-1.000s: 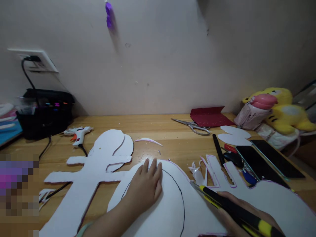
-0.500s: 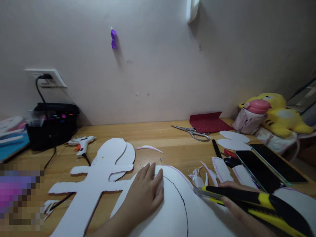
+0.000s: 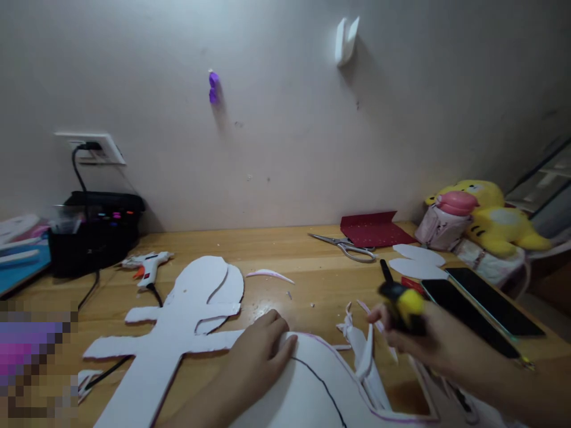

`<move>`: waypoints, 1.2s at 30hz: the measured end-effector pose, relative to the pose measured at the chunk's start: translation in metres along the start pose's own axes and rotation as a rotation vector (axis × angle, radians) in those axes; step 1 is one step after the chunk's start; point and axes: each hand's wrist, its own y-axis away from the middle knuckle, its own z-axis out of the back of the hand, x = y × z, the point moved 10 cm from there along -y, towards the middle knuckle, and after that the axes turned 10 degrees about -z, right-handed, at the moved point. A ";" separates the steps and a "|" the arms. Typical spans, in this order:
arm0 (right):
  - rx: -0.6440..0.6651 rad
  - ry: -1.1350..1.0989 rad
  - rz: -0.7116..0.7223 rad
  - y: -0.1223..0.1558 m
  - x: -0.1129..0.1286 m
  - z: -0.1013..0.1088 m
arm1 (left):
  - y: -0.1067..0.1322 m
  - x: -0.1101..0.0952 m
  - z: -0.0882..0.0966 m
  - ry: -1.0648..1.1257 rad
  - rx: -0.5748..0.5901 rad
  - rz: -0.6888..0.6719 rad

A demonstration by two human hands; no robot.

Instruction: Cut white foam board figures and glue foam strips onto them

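Observation:
My left hand (image 3: 263,351) grips the far edge of a white foam board (image 3: 307,392), fingers curled over it and thumb on top. A curved black line and a purple outline run along the board. In my right hand (image 3: 430,342) is a black-and-yellow utility knife (image 3: 408,309), blurred and lifted off the board; its blade cannot be made out. Thin white offcuts (image 3: 366,353) lie beside the board's cut edge, left of the right hand. Left of my left hand rests a white cutout (image 3: 156,356) with several side arms.
Scissors (image 3: 345,246) and a dark red sheet (image 3: 375,229) lie toward the wall. Two phones (image 3: 495,300), white oval pieces (image 3: 419,261), a pink-lidded bottle (image 3: 446,220) and a yellow plush toy (image 3: 495,217) are at right. A glue gun (image 3: 149,264) and black case (image 3: 96,235) are at left.
My right hand has lifted the knife off the board and turned it. The left hand has gone from lying flat on the board to curling over its edge. The view has tilted up slightly.

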 end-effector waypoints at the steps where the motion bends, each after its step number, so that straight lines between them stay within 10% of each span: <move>1: 0.063 -0.011 -0.071 -0.005 -0.004 -0.018 | 0.002 0.001 0.003 0.003 0.009 0.025; 6: 0.352 0.218 -0.292 -0.010 -0.034 -0.069 | 0.013 -0.005 0.020 0.013 0.023 0.084; 25: 0.897 0.192 -0.586 0.001 -0.003 -0.109 | 0.038 -0.045 0.064 0.044 -0.102 -0.076; 36: 0.659 0.247 -0.605 -0.021 -0.005 -0.099 | 0.031 -0.028 0.058 0.061 -0.028 0.044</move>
